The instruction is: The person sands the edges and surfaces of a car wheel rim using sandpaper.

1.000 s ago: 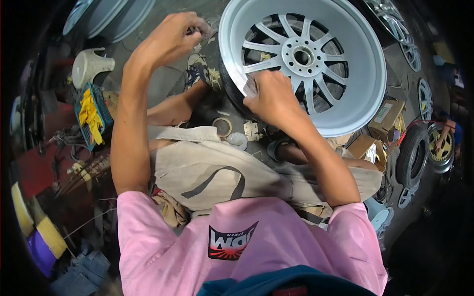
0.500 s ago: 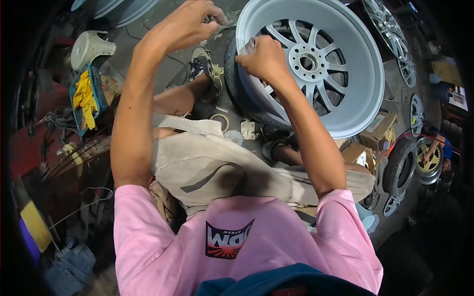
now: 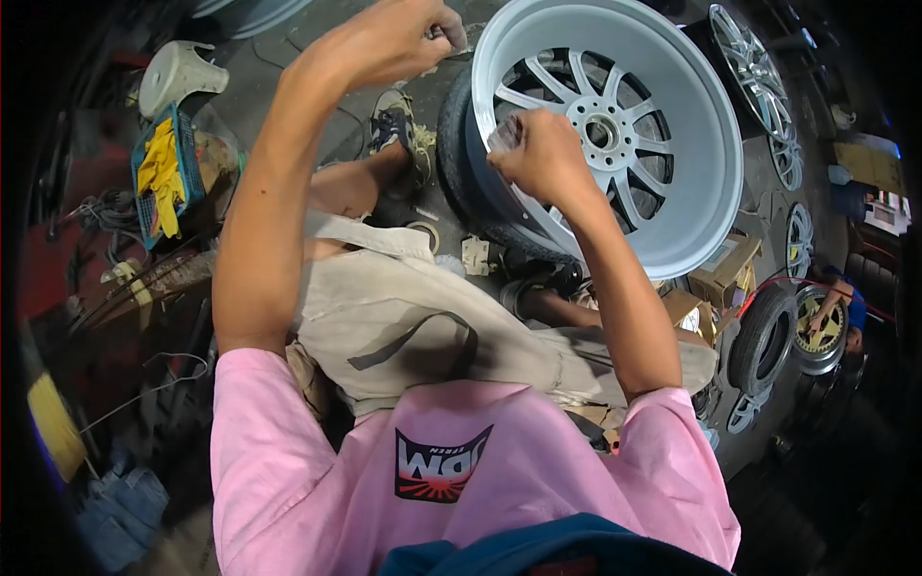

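A large silver-grey car wheel rim (image 3: 696, 182) stands in front of me, its hollow barrel and several spokes facing me. Against its left side is a dark tyre (image 3: 455, 158). My right hand (image 3: 549, 158) is closed, pinching a small greyish, translucent piece (image 3: 505, 134) over the rim's left edge; what the piece is made of I cannot tell. My left hand (image 3: 427, 38) is held up to the left of the rim with its fingers curled in. Whatever may be in those fingers is hidden.
On the left are a white plastic stool (image 3: 178, 82) and a blue basket (image 3: 152, 206) with yellow gloves (image 3: 163, 178). A tape roll (image 3: 425, 233) lies by my knee. To the right are cardboard boxes (image 3: 725, 274), a loose tyre (image 3: 764, 331), more rims (image 3: 749, 72) and another person's arm (image 3: 834, 300) at a gold rim.
My right hand has moved right and slightly down along the rim's left edge, the piece still in its fingers. My left hand has shifted a little to the right.
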Available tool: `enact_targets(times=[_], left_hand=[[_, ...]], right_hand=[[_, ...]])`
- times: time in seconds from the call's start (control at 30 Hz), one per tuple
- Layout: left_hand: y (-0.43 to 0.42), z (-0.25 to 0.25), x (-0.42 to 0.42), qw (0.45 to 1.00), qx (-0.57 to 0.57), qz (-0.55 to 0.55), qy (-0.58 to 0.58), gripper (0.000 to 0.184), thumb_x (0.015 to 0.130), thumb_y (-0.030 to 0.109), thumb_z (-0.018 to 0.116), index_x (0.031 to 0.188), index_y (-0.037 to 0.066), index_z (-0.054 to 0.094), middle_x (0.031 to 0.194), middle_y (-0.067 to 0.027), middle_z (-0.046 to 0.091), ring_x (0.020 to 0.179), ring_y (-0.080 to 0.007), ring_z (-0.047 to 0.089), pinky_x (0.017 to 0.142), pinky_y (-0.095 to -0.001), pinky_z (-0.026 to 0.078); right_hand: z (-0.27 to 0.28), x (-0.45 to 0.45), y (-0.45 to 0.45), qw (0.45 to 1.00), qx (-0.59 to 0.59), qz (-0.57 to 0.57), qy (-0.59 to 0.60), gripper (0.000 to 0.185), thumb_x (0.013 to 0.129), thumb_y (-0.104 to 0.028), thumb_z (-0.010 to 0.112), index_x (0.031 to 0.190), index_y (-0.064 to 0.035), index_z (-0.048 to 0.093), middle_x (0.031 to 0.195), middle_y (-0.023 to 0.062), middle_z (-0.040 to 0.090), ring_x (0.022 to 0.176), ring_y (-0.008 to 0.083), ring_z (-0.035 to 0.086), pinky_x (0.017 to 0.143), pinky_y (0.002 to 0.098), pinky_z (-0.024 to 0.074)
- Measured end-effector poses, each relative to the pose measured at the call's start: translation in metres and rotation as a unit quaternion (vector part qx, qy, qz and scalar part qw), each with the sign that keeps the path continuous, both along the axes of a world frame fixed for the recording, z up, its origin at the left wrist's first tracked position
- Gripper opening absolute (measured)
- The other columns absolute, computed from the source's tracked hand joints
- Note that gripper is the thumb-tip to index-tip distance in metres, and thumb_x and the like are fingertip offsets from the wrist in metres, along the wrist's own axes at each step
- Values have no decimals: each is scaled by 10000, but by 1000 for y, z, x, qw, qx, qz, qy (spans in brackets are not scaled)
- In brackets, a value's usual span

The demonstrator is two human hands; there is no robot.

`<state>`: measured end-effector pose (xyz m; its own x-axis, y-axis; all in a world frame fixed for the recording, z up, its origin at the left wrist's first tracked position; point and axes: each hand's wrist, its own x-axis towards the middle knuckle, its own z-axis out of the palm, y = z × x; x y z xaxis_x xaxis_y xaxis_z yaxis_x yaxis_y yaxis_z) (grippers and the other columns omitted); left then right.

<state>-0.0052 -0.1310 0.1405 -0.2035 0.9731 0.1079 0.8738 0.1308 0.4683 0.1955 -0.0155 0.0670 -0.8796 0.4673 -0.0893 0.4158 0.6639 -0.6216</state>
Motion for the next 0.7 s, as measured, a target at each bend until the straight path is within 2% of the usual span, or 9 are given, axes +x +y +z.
enact_targets(times=[0.03, 0.2, 0.27, 0.37, 0.47, 0.57, 0.63, 0.67, 0.7], left_hand=[[0, -1, 1, 1000, -4, -4, -4, 291, 820, 86, 589, 1038, 7, 763, 985, -237, 723, 1008, -388, 690, 936, -445, 536], [2, 9, 12, 999, -38, -9, -20, 308, 811, 78, 588, 1051, 0, 764, 1050, -245, 732, 1048, -390, 691, 958, -435, 536], [4, -3, 3, 1000, -25, -8, -7, 303, 811, 73, 593, 1049, 2, 766, 1051, -242, 734, 1044, -387, 694, 952, -433, 540], [0, -9, -2, 1000, -28, -1, -14, 294, 818, 71, 593, 1045, 8, 768, 1051, -238, 737, 1037, -378, 702, 941, -432, 546], [-6, 2, 4, 998, -49, 14, -35, 299, 830, 75, 580, 1052, 13, 769, 1053, -239, 741, 1034, -369, 710, 933, -430, 552], [-6, 4, 8, 995, -82, 44, -46, 323, 831, 79, 567, 1076, 16, 768, 1056, -243, 745, 1029, -364, 718, 923, -422, 557], [-4, -1, 7, 991, -107, 62, -57, 338, 828, 81, 562, 1089, 19, 767, 1057, -246, 746, 1023, -362, 722, 916, -417, 559], [-3, -5, 5, 993, -93, 47, -52, 349, 822, 81, 561, 1098, 22, 767, 1044, -245, 748, 1004, -365, 727, 904, -416, 562], [-5, -2, 7, 995, -80, 33, -47, 360, 817, 81, 560, 1106, 25, 767, 1032, -245, 750, 985, -368, 732, 891, -415, 566]], right_hand=[[0, 1, 1, 999, -26, 0, -21, 262, 676, -150, 766, 825, 64, 737, 810, 296, 704, 863, 466, 714, 865, 515, 554], [-9, -12, 4, 997, 20, -9, 71, 211, 700, -131, 742, 820, 43, 727, 801, 311, 680, 840, 486, 689, 816, 525, 554], [-7, 27, 1, 995, 41, 87, 41, 216, 735, -150, 755, 900, -10, 744, 747, 222, 675, 712, 394, 676, 706, 460, 533], [18, 86, 2, 992, 36, 121, -3, 161, 765, -101, 721, 881, 11, 730, 813, 242, 690, 798, 441, 682, 752, 488, 537], [27, 114, 12, 996, 17, 84, -27, 165, 773, -106, 735, 877, 21, 719, 808, 216, 679, 757, 396, 672, 718, 447, 525], [27, 109, 13, 1000, 18, 10, 19, 208, 793, -137, 763, 877, 44, 703, 776, 206, 665, 693, 353, 644, 690, 419, 513], [18, 107, 6, 995, -91, 7, -44, 259, 806, -175, 785, 882, 54, 694, 737, 198, 648, 646, 333, 596, 666, 396, 497], [10, 105, 6, 997, -74, 4, -13, 279, 832, -207, 794, 862, 50, 691, 700, 156, 654, 611, 247, 575, 643, 379, 487], [9, 101, 5, 997, -74, 6, -13, 279, 832, -207, 794, 862, 50, 691, 700, 156, 654, 611, 247, 575, 643, 379, 487]])
